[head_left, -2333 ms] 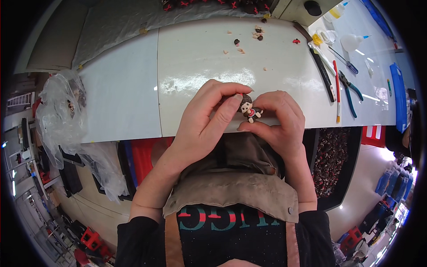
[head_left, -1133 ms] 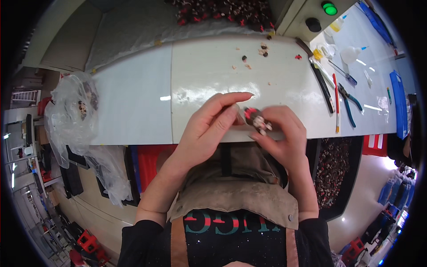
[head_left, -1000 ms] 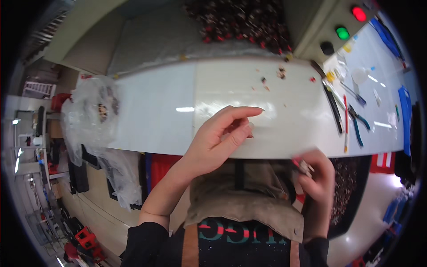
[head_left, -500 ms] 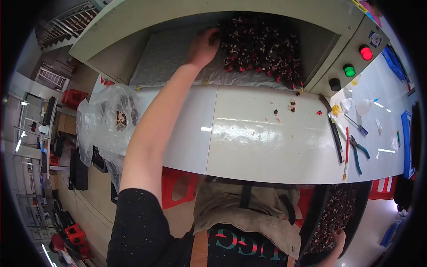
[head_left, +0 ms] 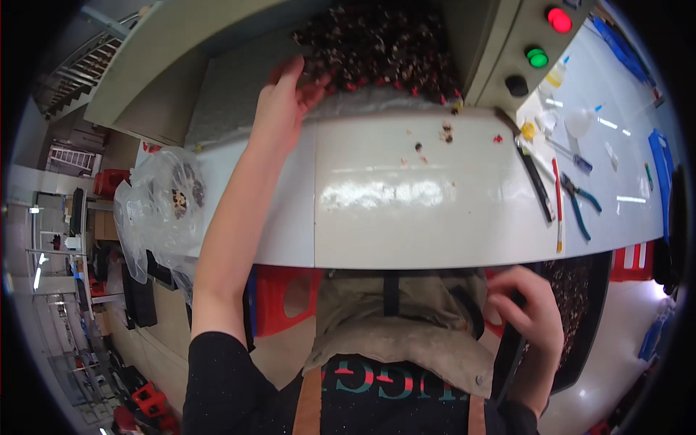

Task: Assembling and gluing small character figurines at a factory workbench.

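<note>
My left hand (head_left: 285,101) reaches under the grey hood at the left edge of a heap of small dark pieces (head_left: 377,51) with red and cream bits. Its fingers are spread, and I see nothing held in them. A grey cloth-like sheet (head_left: 228,94) lies under the heap. My right hand (head_left: 531,308) is raised by my apron (head_left: 406,326), to the left of a black tray (head_left: 583,341) full of similar dark pieces below the table edge. Its fingers are loosely curled but apart, with nothing visible between them.
The grey machine housing (head_left: 478,65) carries a red light, a green light and a black knob. Pliers (head_left: 578,203), a red brush (head_left: 557,206) and a screwdriver (head_left: 578,157) lie on the right. A clear plastic bag (head_left: 156,210) sits left. Crumbs (head_left: 446,133) dot the white table (head_left: 406,232).
My right hand has risen out of the black tray toward my apron. My left hand has come nearer, and its fingers have spread. The whole view has shifted, with the machine now higher.
</note>
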A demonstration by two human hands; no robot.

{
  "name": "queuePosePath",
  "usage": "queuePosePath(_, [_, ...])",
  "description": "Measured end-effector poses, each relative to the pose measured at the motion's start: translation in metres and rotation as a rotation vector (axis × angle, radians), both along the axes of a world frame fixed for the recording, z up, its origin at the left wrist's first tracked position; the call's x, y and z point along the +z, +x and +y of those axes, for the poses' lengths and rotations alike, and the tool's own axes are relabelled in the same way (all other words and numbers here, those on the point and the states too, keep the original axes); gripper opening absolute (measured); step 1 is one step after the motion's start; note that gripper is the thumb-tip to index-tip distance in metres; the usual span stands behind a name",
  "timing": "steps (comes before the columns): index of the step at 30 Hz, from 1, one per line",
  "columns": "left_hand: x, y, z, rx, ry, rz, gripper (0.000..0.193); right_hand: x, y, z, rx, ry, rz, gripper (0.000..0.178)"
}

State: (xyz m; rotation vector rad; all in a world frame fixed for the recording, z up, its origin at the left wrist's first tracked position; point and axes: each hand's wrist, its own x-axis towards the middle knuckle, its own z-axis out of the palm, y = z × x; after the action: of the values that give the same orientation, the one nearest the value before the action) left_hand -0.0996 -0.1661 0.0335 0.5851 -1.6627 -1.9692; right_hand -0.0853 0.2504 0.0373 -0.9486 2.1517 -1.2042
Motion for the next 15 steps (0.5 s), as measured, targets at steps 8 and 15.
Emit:
queuePosePath(8, [0.000, 0.094, 0.152, -0.493, 0.364, -0.174, 0.039, -0.024, -0.003, -0.094, -0.044, -0.380, -0.007, 0.031])
queuePosePath(15, [-0.018, 0.100, 0.168, -0.434, 0.313, -0.157, 0.041, -0.046, 0.003, -0.099, -0.093, -0.465, -0.049, 0.033])
